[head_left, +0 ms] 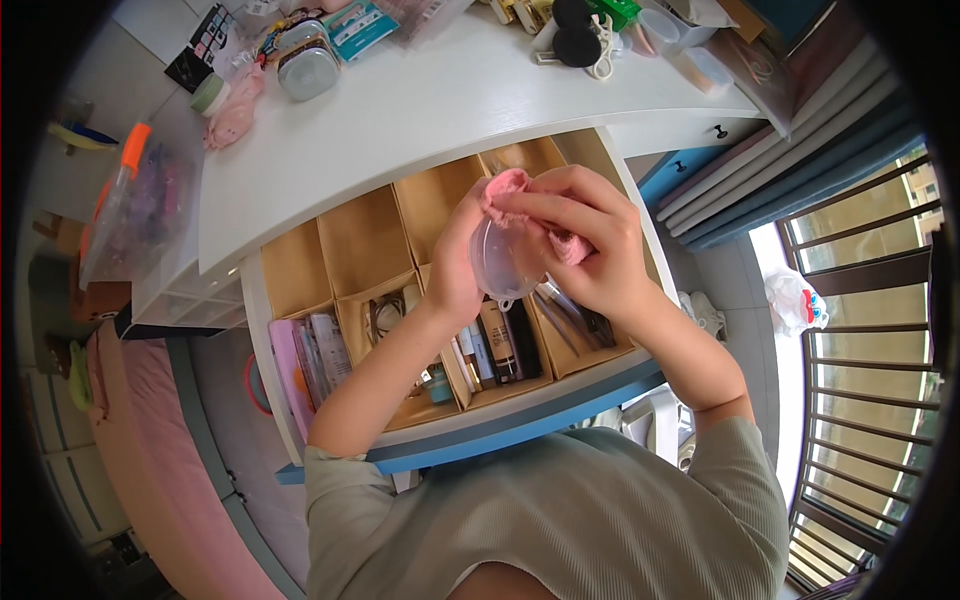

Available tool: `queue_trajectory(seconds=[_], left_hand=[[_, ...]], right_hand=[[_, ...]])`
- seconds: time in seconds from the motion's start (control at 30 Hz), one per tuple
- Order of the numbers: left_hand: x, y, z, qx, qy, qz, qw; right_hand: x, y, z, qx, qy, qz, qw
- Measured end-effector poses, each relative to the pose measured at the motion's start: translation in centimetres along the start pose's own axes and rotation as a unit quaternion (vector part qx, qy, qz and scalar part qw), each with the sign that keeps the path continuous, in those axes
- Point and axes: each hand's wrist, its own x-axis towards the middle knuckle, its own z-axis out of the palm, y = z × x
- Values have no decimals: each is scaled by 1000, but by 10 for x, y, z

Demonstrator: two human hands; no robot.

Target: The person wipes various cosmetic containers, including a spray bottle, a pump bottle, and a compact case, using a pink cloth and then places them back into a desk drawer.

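Note:
Above the pulled-out drawer, my left hand [457,262] is closed around a clear, rounded plastic container [497,265] with a small loop at its bottom edge. A pink cloth [507,184] bunches at the container's top. Gripped in the fingers of my right hand [598,238], the same pink fabric also shows by the palm. Whether the cloth reaches inside the container is partly hidden by the fingers. Beneath my hands, the drawer's brown dividers [362,240] hold a foundation tube [497,340], several slim cosmetic tubes and some thin brushes or pencils [570,318].
On the white desk [420,110] sit a lidded clear box [309,72], a pink cloth pouch [234,112] and a black round item [576,46]. A clear case with orange clips [150,200] stands at left. Curtains [780,150] and a barred window [860,330] are at right.

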Motion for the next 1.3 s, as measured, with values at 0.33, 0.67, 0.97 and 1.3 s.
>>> queue_trajectory(seconds=[0.33, 0.67, 0.97, 1.3], left_hand=[[-3, 25, 10, 31, 66, 61, 996], [2, 37, -6, 38, 13, 79, 996], [2, -2, -4, 23, 50, 35, 998], [-1, 19, -28, -145, 116, -89, 979]], right_hand=[[-1, 7, -3, -75, -26, 18, 997], [-10, 1, 9, 18, -68, -64, 995], [-11, -2, 12, 15, -77, -66, 995], [-9, 17, 9, -25, -119, 73, 990]])
